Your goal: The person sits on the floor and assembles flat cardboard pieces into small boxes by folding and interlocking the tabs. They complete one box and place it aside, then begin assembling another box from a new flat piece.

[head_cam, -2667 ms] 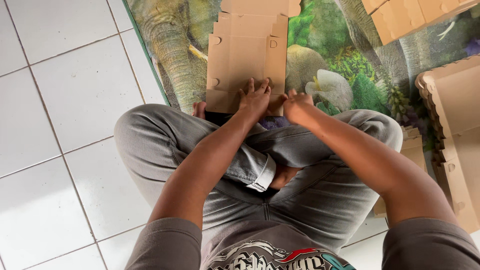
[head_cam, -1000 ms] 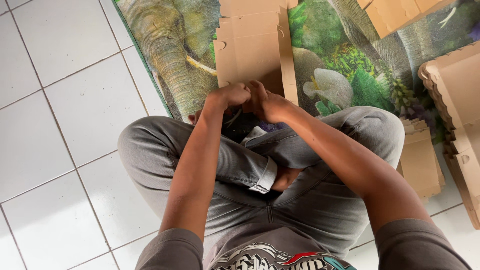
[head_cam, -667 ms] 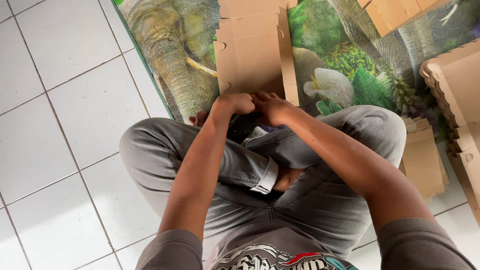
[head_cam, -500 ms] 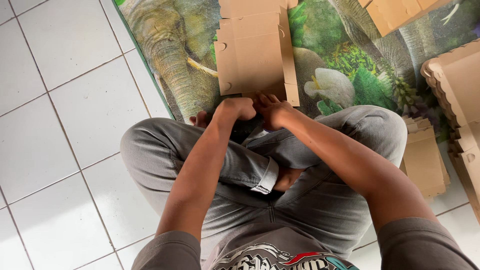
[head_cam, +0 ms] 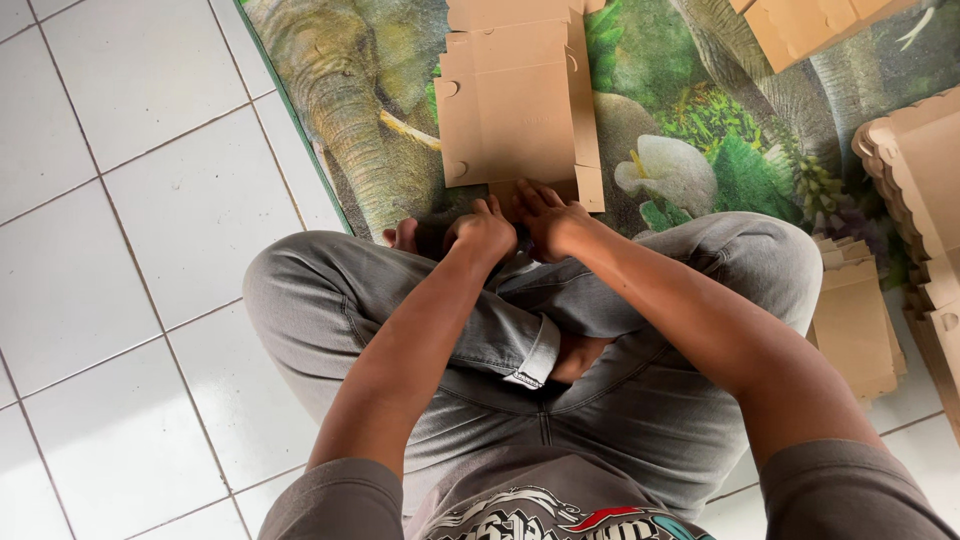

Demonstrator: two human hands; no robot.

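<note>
Cardboard box blank [head_cam: 515,100], flat and tan, lies on the elephant-print mat [head_cam: 340,90] just beyond the crossed legs in grey jeans [head_cam: 330,310]. Left hand [head_cam: 482,230] is curled at its near edge, fingers bent against the board; right hand [head_cam: 550,218] presses its fingertips on the same edge, whether it pinches cannot be told. Farther right sits a stack of blanks [head_cam: 855,320], and more cardboard [head_cam: 810,25] lies at the top.
</note>
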